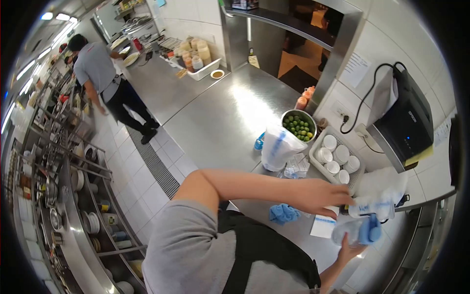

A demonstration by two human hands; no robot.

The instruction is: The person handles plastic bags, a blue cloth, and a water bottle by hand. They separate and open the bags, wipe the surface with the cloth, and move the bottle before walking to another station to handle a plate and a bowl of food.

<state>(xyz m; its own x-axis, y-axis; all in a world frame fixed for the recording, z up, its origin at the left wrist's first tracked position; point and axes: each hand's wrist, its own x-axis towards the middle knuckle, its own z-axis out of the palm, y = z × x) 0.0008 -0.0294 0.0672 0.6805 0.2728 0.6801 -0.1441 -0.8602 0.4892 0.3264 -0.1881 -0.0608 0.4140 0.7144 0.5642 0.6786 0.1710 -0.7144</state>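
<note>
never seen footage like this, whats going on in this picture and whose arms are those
There is no machine here: a camera worn on the head looks forward and down, so the arms belong to its wearer. The right hand holds a clear bottle with a blue top. The left hand is nearby; whether it touches anything is unclear. On the steel counter are a bowl of green fruit, a plastic bag, a tray of white cups and a blue cloth. Another person stands farther along.

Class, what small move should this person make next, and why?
Probably bring the left hand to the blue top of the clear container, since the right hand holds the container and the left is close by.
</note>
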